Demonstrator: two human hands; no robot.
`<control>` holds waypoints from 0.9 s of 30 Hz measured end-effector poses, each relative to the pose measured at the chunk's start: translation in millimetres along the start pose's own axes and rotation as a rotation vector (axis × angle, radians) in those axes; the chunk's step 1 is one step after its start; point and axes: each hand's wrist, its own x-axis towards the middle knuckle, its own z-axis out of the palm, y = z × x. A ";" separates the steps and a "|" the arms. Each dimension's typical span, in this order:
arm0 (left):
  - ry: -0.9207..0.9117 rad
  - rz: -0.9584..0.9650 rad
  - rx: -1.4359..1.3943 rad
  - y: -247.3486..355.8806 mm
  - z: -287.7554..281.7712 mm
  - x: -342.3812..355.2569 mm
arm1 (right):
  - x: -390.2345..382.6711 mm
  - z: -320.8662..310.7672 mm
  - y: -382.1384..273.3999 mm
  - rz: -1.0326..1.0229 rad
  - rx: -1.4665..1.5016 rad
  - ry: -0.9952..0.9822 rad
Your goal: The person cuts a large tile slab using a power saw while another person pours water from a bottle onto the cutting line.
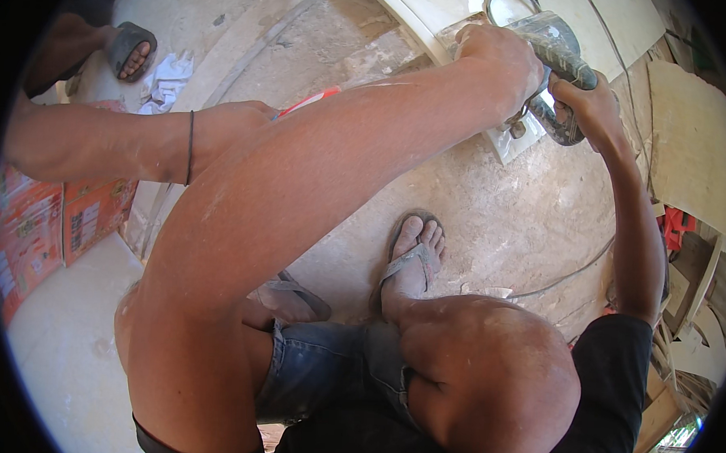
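Up and to the right of centre, both my hands are closed around a handheld power tool [569, 61] with a grey metal housing and a dark, dusty looped handle. My left hand [500, 58] grips its near left side, with the fingertips partly hidden. My right hand [591, 111] wraps the handle from the right. Beneath the tool lies a white flat piece [508, 148], its corner sticking out toward me. The tool's working end is hidden by my left hand and the housing. My left forearm [343, 136] stretches across the view.
Another person's arm [107, 138] with a dark wristband reaches in from the left, near a red-and-white strip [308, 101]. Their sandalled foot [132, 52] is beside a white cloth [167, 80]. Orange cartons [96, 207] stand left; pale boards [695, 136] and a cable [572, 270] lie right.
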 end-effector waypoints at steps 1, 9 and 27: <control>0.005 0.001 0.000 0.4 0.4 0.0 | 1.9 -1.6 4.2 0.003 -0.007 -0.013; -0.011 0.012 0.019 3.9 0.4 1.7 | -0.5 -3.1 6.5 0.023 0.000 -0.016; 0.004 0.019 0.018 9.8 3.8 1.0 | -8.0 -7.3 12.2 0.033 -0.011 -0.017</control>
